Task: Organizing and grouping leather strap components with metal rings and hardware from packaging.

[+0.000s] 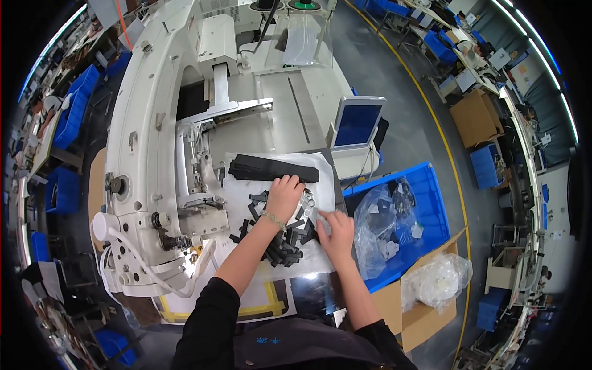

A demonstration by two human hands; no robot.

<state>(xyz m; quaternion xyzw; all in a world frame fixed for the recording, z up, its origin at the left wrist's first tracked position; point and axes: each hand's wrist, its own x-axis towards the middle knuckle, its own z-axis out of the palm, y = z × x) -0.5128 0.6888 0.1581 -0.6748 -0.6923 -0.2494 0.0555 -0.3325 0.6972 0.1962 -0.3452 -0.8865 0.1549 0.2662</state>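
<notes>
- Black strips lie in a loose heap on a white sheet, which covers the flat bed of a big white sewing machine; the heap sits between the two hands, at the near end of the sheet.
- Left hand rests palm down on the far side of the heap, fingers slightly spread and reaching toward a neat black stack that lies across the sheet just beyond the fingertips; whether they touch that stack cannot be told.
- Right hand lies on the right edge of the heap, fingers drawn close and bent down onto the strips; whether it pinches one cannot be told.
- Small metal rings lie on the sheet between the two hands, just beside the left hand.
- Both forearms are bare, with dark sleeves pushed up near the elbows, and come in from the lower edge.
- To the left of the sheet stands the machine's head with its metal clamp parts and a white hose curling below it.
- To the right, near the far corner of the sheet, a small tilted screen shows plain blue.
- A blue bin stands just right of the right hand, holding a clear plastic bag with dark and white pieces inside.
- A cardboard box sits nearer the person, touching the bin, with a bag of white pieces in it.
- Grey floor with a curved yellow line runs past on the right, with more blue bins and desks well apart beyond it.
</notes>
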